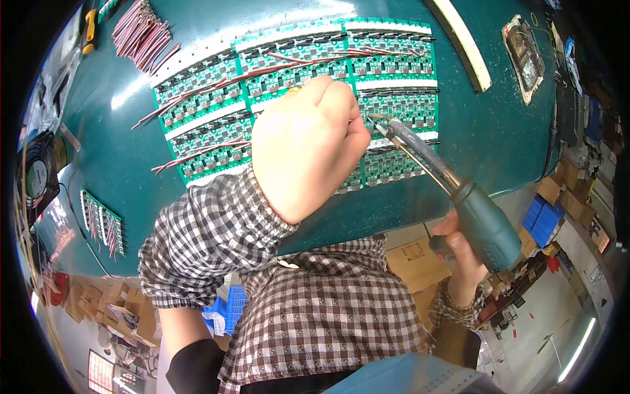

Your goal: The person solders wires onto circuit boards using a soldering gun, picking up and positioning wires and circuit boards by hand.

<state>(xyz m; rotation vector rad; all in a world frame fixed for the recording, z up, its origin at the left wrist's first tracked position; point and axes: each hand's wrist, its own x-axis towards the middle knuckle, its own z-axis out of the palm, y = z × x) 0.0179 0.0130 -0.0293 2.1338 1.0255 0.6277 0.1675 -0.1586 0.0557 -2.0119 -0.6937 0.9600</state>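
My right hand (464, 251) grips a soldering iron (484, 226) with a thick dark green handle; a grey metal tube and a thin brass rod run from it up to the left. Its tip touches or hovers just over the green circuit boards (394, 119), which lie joined in panels on the bench. My left hand (305, 148) is closed in a pinch right beside the tip, over the middle boards. What its fingers hold is hidden. Red and black wires (289, 65) lie across the boards, several in rows, to the left of and beyond my left hand.
A bundle of red and white wires (141, 33) lies at the far left beside a yellow-handled tool (90, 31). A smaller board with wires (102, 223) is at the near left, close to a black fan (39, 172). A curved white strip (459, 43) and a dirty metal tray (523, 59) lie far right.
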